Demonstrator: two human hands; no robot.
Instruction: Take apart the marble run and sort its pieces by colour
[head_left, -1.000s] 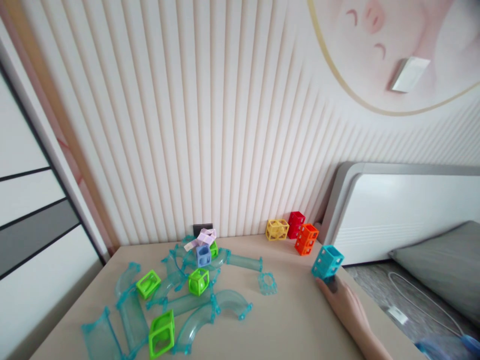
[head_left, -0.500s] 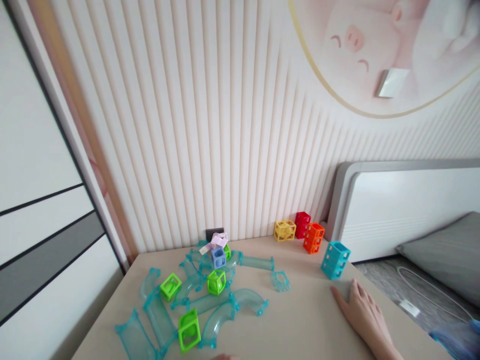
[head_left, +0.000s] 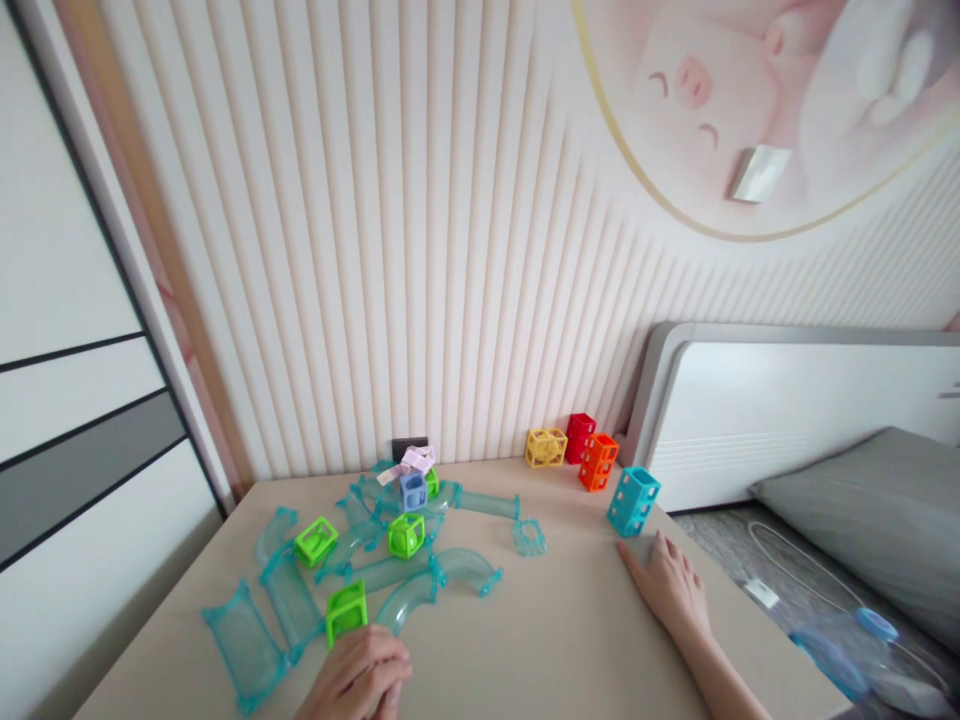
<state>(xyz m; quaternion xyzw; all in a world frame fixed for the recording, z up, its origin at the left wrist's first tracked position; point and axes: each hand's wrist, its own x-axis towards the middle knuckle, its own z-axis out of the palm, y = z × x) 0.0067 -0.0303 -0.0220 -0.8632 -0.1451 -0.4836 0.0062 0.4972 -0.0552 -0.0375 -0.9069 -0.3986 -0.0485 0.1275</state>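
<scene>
My left hand [head_left: 358, 672] is at the table's front, its fingers curled together; whether anything is inside them is hidden. Just behind it stands a bright green cube block [head_left: 346, 610], its lower edge partly covered by the hand. My right hand [head_left: 671, 585] lies flat on the table with fingers apart, holding nothing. Right beyond its fingertips stands a teal block stack [head_left: 633, 502]. Left of centre, translucent teal track pieces [head_left: 292, 598] lie about, with a green block [head_left: 316, 541], another green block [head_left: 406, 536] and a blue block [head_left: 413, 492] among them.
Along the back of the table [head_left: 555, 640] stand a yellow block pair [head_left: 545, 447], a red stack [head_left: 580, 438] and an orange stack [head_left: 598, 461]. A clear square piece [head_left: 529, 538] lies mid-table. Beyond the right edge are a pillow [head_left: 847, 490] and a clear bottle [head_left: 844, 645].
My left hand has come up into view from the bottom edge, beside the front green block. The whole view has shifted slightly; my right hand remains flat near the teal stack.
</scene>
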